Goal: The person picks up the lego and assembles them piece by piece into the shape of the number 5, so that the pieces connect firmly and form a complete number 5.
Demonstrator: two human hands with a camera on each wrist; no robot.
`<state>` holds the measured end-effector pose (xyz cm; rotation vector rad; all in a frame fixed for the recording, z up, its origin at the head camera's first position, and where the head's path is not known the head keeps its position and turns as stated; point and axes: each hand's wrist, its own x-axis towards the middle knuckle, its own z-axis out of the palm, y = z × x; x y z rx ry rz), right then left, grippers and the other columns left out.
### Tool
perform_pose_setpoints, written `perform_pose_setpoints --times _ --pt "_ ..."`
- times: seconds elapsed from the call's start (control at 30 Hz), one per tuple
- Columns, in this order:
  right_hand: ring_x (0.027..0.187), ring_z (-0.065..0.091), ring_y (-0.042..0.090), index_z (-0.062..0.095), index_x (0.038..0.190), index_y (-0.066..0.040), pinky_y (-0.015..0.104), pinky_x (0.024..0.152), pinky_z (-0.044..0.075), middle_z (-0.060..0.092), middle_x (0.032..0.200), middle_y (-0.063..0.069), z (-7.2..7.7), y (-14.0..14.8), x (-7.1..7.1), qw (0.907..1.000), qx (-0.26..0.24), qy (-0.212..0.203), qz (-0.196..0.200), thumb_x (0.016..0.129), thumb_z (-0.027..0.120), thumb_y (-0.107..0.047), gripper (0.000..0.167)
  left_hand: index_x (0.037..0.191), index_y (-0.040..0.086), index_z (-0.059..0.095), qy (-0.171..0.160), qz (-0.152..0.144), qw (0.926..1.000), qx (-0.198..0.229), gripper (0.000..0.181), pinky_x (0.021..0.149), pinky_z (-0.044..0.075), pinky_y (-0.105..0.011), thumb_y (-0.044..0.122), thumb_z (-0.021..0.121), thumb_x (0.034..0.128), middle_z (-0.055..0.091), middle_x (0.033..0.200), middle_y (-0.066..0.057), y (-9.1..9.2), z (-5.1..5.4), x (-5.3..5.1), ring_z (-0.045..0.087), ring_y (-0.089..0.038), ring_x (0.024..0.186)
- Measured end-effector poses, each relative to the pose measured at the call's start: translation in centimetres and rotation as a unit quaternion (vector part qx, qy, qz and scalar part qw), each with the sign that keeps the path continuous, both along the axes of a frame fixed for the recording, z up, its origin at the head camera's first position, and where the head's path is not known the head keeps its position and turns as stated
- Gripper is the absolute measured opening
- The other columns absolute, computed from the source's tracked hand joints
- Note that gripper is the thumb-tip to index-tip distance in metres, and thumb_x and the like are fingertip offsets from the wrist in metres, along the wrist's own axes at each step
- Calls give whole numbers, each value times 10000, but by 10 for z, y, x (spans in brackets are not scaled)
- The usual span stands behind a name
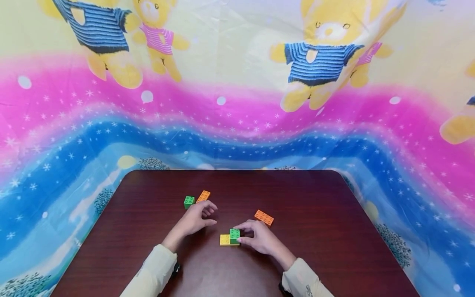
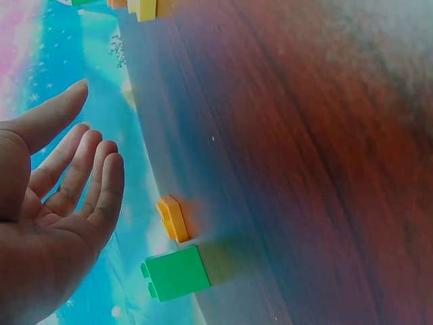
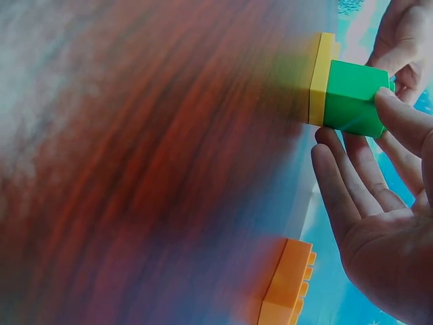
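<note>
A green block (image 1: 235, 236) with studs sits on the right half of a flat yellow block (image 1: 224, 239) near the table's middle. My right hand (image 1: 259, 237) pinches this green block, its thumb (image 3: 399, 112) at one edge and fingers at the side. To the left, my left hand (image 1: 193, 218) hovers with fingers loosely bent and nothing in it. Just beyond that hand lie a second green block (image 1: 189, 201) and an orange block (image 1: 203, 196); the left wrist view shows the green block (image 2: 177, 273) beside the orange one (image 2: 172, 219).
Another orange block (image 1: 264, 217) lies beyond my right hand. The dark wooden table (image 1: 315, 194) has rounded far corners. Behind it hangs a printed cloth (image 1: 237, 115) with bears, which also runs down both sides.
</note>
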<state>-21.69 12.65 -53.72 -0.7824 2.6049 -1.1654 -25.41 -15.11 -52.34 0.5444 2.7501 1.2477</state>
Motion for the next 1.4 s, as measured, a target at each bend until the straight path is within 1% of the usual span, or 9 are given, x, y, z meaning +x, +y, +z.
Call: perform_pose_setpoints --times 0.2,0.33,0.43,0.53,0.67,0.77,0.87,1.07,1.4 --pt "1043 710 171 745 1258 -182 337 908 589 730 1141 -19 0 1 -1 9999 19 -137 -56 924 799 -196 338 1201 68 677 -65 97 9998 140 375 936 569 -488 83 841 864 683 1121 -126 0 0 -4 663 -289 1017" --pt "1049 712 179 744 1260 -185 363 914 594 728 1141 -21 0 1 0 9998 -23 -187 -72 922 801 -192 343 1206 63 677 -24 14 9999 142 375 936 571 -481 86 838 868 683 1129 -130 3 -1 -4 662 -277 1020" --pt "1051 713 178 744 1260 -185 375 917 594 728 1141 -21 0 0 1 9998 -17 -183 -73 921 802 -187 345 1214 65 675 -27 -137 9998 133 379 933 573 -471 94 836 872 688 1138 -126 5 -2 -2 664 -266 1019" --pt "1053 714 176 744 1260 -190 380 918 594 727 1142 -23 -1 0 1 9998 -5 -207 -77 921 801 -188 344 1203 71 675 -120 -418 9990 78 374 920 576 -464 114 842 871 696 1127 -112 6 -5 3 664 -253 1006" --pt "1063 713 177 743 1260 -195 382 921 592 727 1152 -23 0 0 0 9996 -20 -250 -92 927 795 -191 337 1164 73 684 -296 -954 9950 -11 369 882 577 -430 124 866 846 697 1075 -82 8 -7 12 650 -224 971" --pt "1067 714 184 741 1262 -187 377 921 591 726 1153 -17 0 0 0 9997 -42 -233 -72 931 791 -190 334 1132 69 695 -300 -1319 9908 -62 377 843 576 -364 120 892 814 694 1038 -67 11 -9 18 648 -217 938" --pt "1066 715 183 738 1265 -182 367 918 592 724 1149 -17 0 1 0 9997 -71 -231 -51 933 788 -188 335 1103 76 703 -251 -1538 9877 -146 384 805 566 -294 118 914 785 688 1004 -54 14 -12 22 648 -204 906" --pt "1063 718 176 739 1262 -181 342 909 590 725 1149 -17 -2 1 0 9998 -98 -197 -2 935 787 -187 330 1055 94 707 -214 -1563 9870 -318 363 778 553 -249 105 925 765 669 961 -34 16 -17 26 632 -142 865" --pt "1061 714 171 735 1269 -168 311 901 588 720 1166 -2 -3 1 -1 9997 -146 -185 0 936 783 -163 337 1003 90 704 -179 -1437 9885 -436 305 770 533 -251 69 907 776 647 942 -14 18 -18 25 619 -155 858"
